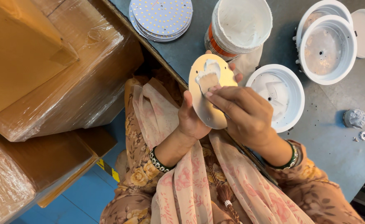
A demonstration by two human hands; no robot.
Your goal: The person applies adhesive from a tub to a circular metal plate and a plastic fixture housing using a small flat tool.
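While both hands meet over the near table edge, the scene reads near to far as follows.
Left hand [192, 120]: fingers closed around a round gold-coloured metal disc [209, 93], thumb on its face, the other fingers behind it; the disc is held tilted above the table edge.
Right hand [243, 112]: fingers pinched shut on a small flat spreader [209, 81], whose tip touches a smear of white paste [209, 68] on the disc.
White round lamp housing [288, 103]: on the grey table [335, 141], just right of the hands, white paste inside.
Small grey lump [355, 118]: further right, well apart.
Paste tub [238, 25]: beyond the disc, white paste inside.
Stack of round LED boards [161, 18]: far left.
Two more white housings [327, 45]: far right, overlapping.
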